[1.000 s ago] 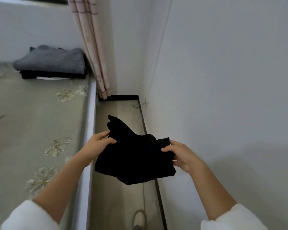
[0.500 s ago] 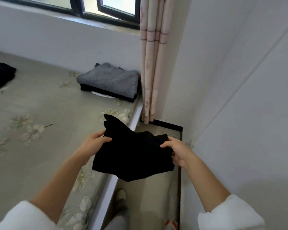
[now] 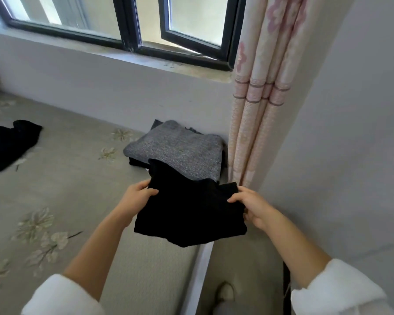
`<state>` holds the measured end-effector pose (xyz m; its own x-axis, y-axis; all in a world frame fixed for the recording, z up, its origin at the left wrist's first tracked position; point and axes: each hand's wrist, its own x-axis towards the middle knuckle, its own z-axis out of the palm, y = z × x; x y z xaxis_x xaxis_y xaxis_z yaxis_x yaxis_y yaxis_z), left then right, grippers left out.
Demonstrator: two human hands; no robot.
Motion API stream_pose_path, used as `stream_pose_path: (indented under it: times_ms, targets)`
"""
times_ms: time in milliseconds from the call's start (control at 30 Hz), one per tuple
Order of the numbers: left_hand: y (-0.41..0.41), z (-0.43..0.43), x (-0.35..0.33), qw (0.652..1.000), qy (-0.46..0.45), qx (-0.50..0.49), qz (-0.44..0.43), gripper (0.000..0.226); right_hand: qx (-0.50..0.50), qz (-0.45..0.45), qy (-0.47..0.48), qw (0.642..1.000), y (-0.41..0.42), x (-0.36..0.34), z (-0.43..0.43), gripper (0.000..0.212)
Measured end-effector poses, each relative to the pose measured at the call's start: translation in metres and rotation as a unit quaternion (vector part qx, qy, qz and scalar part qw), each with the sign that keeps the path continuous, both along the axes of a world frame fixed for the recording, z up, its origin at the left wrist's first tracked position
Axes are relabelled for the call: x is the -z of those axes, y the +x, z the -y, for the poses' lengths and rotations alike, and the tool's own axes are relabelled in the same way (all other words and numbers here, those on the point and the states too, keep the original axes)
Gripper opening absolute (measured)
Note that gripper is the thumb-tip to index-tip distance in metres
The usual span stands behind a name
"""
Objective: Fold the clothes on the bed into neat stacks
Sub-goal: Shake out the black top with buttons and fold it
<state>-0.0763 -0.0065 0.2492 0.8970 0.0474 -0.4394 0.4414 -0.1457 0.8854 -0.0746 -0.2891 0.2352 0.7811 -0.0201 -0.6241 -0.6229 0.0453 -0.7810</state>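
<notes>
I hold a folded black garment (image 3: 189,210) in the air over the bed's right edge. My left hand (image 3: 138,197) grips its left side, thumb on top. My right hand (image 3: 251,204) pinches its right side. Just beyond it, a stack of folded clothes (image 3: 180,151) with a grey knit piece on top sits on the bed (image 3: 73,192) in the corner by the curtain. Another black garment (image 3: 8,144) lies unfolded at the far left of the bed.
A pink patterned curtain (image 3: 257,105) hangs right of the stack. A window (image 3: 127,21) and its sill run along the back wall. A white wall (image 3: 350,133) stands close on the right, with a narrow floor gap and my shoe (image 3: 224,294) beside the bed.
My view swung left from the wall and floor gap toward the bed and window. The black garment, held in both hands, now sits close to the grey stack.
</notes>
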Motion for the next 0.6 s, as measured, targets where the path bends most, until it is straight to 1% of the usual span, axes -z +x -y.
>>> stream_pose_path:
  times_ms: [67,133,267,300,400,467,533,600]
  targets:
    - [0.04,-0.002,0.004,1.0,0.011,-0.006,0.007,0.04,0.009,0.004,0.009,1.0,0.04,0.002,-0.006,0.058]
    - [0.081,-0.004,0.007,1.0,0.018,-0.008,0.013,0.038,-0.003,0.008,0.007,1.0,0.085,0.007,-0.007,0.064]
    - [0.168,-0.012,0.019,0.999,0.037,-0.017,0.031,0.04,-0.039,0.011,-0.012,0.999,0.176,0.012,-0.009,0.06]
    - [0.19,-0.015,0.024,0.998,0.047,-0.025,0.032,0.041,-0.044,0.011,-0.015,0.999,0.199,0.013,-0.01,0.062]
    - [0.251,-0.02,0.036,0.994,0.106,-0.016,0.033,0.044,-0.051,0.01,-0.014,0.999,0.258,0.012,-0.017,0.067]
    - [0.291,-0.018,0.037,0.987,0.151,-0.01,0.051,0.044,-0.052,0.015,-0.002,0.999,0.293,0.014,-0.021,0.069]
    - [0.328,-0.016,0.034,0.978,0.195,-0.022,0.064,0.043,-0.045,0.021,0.007,0.999,0.322,0.018,-0.025,0.067]
    - [0.363,-0.02,0.035,0.966,0.247,-0.041,0.059,0.04,-0.05,0.022,0.008,0.998,0.344,0.03,-0.027,0.068]
